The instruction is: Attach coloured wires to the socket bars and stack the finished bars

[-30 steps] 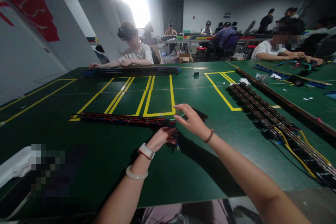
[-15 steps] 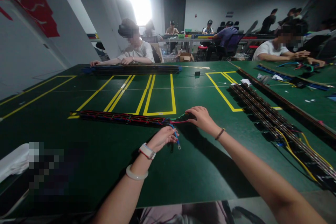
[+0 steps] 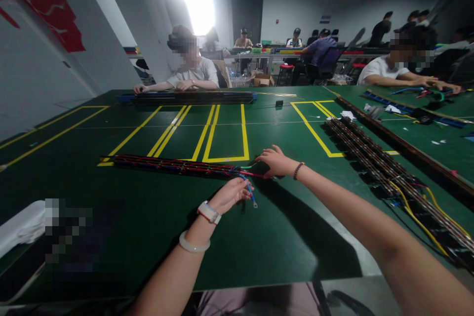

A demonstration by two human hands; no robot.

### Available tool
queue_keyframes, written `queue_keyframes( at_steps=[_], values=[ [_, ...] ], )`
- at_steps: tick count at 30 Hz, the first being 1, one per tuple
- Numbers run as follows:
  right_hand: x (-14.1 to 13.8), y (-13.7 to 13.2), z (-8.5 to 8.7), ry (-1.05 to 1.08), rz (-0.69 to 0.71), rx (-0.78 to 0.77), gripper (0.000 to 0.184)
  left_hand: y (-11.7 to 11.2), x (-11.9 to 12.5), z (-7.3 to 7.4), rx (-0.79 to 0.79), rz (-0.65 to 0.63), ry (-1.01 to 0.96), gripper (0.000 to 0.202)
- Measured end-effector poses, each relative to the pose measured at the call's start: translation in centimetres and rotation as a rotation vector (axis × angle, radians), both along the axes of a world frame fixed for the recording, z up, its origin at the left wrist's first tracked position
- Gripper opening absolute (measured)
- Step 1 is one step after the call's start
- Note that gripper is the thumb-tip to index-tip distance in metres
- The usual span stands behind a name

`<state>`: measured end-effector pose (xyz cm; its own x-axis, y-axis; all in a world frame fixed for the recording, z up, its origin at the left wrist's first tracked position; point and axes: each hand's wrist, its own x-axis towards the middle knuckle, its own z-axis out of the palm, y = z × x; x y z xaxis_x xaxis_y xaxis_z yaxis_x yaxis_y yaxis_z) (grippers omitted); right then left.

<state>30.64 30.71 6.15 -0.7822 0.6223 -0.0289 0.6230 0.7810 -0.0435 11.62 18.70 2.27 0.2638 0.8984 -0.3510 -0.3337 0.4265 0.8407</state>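
A long dark strip bundled with red and black wires lies across the table. From its right end come a blue cable with a metal ring terminal, a red cable and a green cable. My left hand is closed on the blue cable, its ring end pointing down toward me. At the end of the green cable, my right hand curls its fingers, with the thumb beside the red cable's end. The fingers partly hide the green cable's tip.
Rows of joined metal-topped cells with yellow cables lie on the right, beside a long dark rail. Yellow tape marks the green table. A dark strip lies before a person across the table; another person handles cables at far right.
My right hand has shifted slightly left, toward the strip's end, and its thumb has slid down along the red cable. My left hand keeps the blue cable almost in place.
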Motion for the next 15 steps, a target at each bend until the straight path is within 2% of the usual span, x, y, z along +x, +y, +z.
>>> queue_keyframes(
  at_steps=[4, 8, 15],
  values=[
    [-0.9, 0.4, 1.1, -0.136, 0.037, -0.116, 0.05, 0.1, 0.2, -0.2, -0.044, 0.012, -0.118, 0.005],
    [-1.0, -0.1, 1.5, -0.119, 0.06, -0.169, 0.039, -0.1, 0.7, 0.0, -0.063, 0.044, -0.204, 0.003],
    [-1.3, -2.3, 1.7, -0.093, 0.088, -0.217, 0.026, -0.4, 1.8, -0.2, -0.063, 0.122, -0.141, 0.008]
  ],
)
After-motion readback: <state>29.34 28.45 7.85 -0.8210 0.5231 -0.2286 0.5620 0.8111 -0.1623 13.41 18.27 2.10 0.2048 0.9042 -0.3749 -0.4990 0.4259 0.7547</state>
